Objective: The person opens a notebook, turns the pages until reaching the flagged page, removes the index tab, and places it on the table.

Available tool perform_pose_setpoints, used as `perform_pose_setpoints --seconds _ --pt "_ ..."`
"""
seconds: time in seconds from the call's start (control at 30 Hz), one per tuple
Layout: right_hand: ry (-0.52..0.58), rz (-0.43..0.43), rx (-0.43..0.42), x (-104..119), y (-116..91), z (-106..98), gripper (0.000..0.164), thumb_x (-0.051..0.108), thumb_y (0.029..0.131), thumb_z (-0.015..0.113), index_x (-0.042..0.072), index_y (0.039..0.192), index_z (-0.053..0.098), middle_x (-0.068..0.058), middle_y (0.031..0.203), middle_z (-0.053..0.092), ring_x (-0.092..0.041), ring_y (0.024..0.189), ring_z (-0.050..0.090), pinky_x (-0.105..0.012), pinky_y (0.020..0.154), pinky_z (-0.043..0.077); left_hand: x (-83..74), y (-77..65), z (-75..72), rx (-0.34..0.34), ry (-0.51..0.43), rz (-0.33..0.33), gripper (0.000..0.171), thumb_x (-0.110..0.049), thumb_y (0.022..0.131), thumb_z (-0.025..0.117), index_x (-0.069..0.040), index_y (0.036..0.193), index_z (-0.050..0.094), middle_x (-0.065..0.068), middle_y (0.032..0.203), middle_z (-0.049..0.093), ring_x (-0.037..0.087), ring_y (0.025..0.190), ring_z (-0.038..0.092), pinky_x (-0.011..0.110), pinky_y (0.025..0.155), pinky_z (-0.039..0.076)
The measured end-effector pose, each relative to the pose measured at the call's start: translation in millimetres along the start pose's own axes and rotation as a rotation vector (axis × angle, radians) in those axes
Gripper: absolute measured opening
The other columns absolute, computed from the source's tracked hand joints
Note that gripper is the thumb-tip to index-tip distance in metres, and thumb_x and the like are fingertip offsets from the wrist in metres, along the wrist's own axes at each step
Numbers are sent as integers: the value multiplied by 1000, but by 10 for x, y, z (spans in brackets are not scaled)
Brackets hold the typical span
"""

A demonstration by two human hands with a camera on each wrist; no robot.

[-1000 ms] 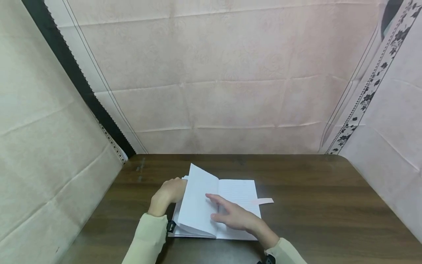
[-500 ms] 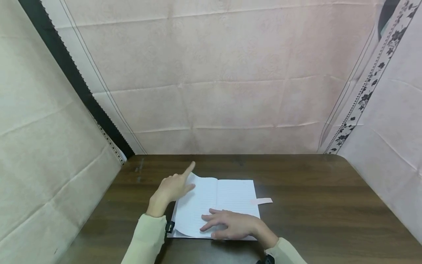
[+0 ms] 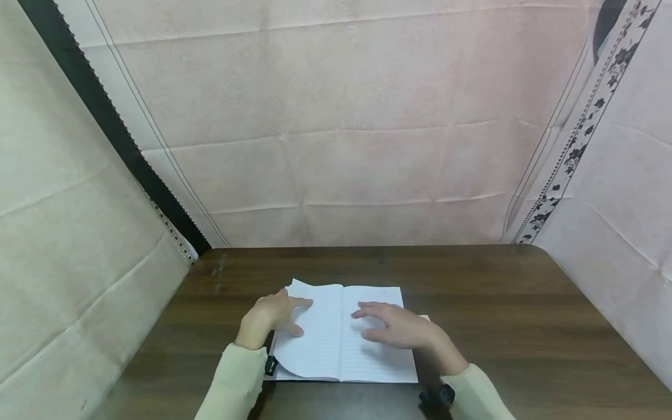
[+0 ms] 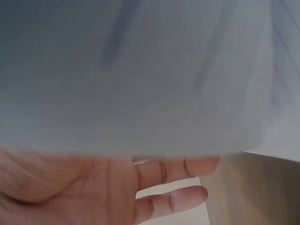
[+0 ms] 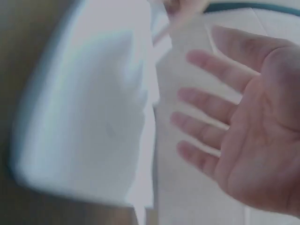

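Observation:
A notebook (image 3: 362, 364) with white lined pages lies spread on the table, its left leaf curling up at the lower corner. My left hand (image 3: 270, 318) is at that leaf's outer edge, thumb and index finger extended over the paper. In the left wrist view a blurred page (image 4: 140, 93) fills the upper part and hides some of the hand, whose visible fingers (image 4: 176, 204) are straight. Above the right page is my right hand (image 3: 401, 326), fingers spread and holding nothing. The right wrist view shows its bare palm (image 5: 262, 126) facing the notebook (image 5: 93, 126).
A pale tab (image 3: 424, 317) sticks out from the notebook's right side, mostly behind the right hand. The brown wooden table (image 3: 499, 326) is enclosed by light cloth hangings (image 3: 367, 146) at the back and both sides.
A raised page has come down onto the left side of the notebook. My left hand, its index finger stretched forward earlier, has drawn back. My right hand has lifted from the lower pages and moved rightward.

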State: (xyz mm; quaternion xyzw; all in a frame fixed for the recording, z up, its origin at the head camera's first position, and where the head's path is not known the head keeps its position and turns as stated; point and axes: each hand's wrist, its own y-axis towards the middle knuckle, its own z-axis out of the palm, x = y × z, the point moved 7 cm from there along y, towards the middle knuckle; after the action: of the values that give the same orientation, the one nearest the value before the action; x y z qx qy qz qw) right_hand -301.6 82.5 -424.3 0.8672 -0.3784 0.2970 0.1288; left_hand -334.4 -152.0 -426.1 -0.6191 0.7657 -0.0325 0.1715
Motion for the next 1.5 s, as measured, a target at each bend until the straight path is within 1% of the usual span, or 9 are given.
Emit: perform_pose_setpoints --seconds 0.1,0.23,0.37,0.53,0.77,1.1,1.23,1.33,1.5 --pt "-56 158 -70 -182 -64 -124 50 27 94 70 8 138 59 -18 146 51 -37 137 44 -57 108 36 37 -9 6 -8 5 -36 68 -30 76 88 -27 139 62 33 150 36 52 119 51 70 91 44" --pt "-142 397 -169 -410 -148 -224 62 28 86 79 2 138 57 -22 139 55 -40 130 49 -60 101 42 41 -11 -3 -13 29 -44 68 -29 75 89 -27 138 63 32 145 40 42 107 56 64 86 49" --pt "-236 509 -168 -538 -176 -215 74 35 80 85 -2 137 55 -27 131 56 -42 119 53 -61 91 48 30 -6 7 4 22 -48 70 -28 75 89 -26 139 61 29 148 41 43 114 55 64 89 48" --pt "-252 561 -146 -622 -210 -170 85 40 74 88 -5 137 53 -28 125 54 -40 108 55 -60 84 50 -11 13 53 49 51 -10 77 -28 77 88 -18 146 54 27 150 42 45 130 48 66 97 42" --pt "-240 541 -145 -617 -185 -158 84 38 76 87 -5 138 51 -28 129 56 -41 114 54 -62 91 47 -5 42 103 90 53 16 85 -29 80 86 -14 152 44 23 151 43 43 140 38 66 104 35" --pt "-246 538 -132 -595 -208 -135 72 34 77 87 -3 132 57 -21 119 62 -38 111 56 -60 90 48 -9 61 127 105 42 20 86 -29 80 86 -15 153 42 21 146 50 40 132 48 59 100 42" --pt "-240 535 -153 -580 -199 -147 50 30 78 87 -1 111 65 -11 92 65 -29 87 61 -49 74 54 -14 53 113 106 44 18 85 -29 81 86 -15 153 42 22 145 50 40 131 49 59 99 43" --pt "-281 552 -177 -570 -193 -165 36 30 79 85 3 95 68 -4 73 59 -21 66 56 -37 58 48 -13 55 113 108 42 16 85 -29 81 85 -15 153 42 22 145 50 40 130 49 59 98 43" --pt "-355 599 -214 -569 -190 -190 29 26 82 83 2 90 70 -4 63 56 -19 55 52 -30 51 40 0 65 133 112 45 11 85 -30 81 85 -16 153 42 22 144 51 40 129 50 58 97 44"
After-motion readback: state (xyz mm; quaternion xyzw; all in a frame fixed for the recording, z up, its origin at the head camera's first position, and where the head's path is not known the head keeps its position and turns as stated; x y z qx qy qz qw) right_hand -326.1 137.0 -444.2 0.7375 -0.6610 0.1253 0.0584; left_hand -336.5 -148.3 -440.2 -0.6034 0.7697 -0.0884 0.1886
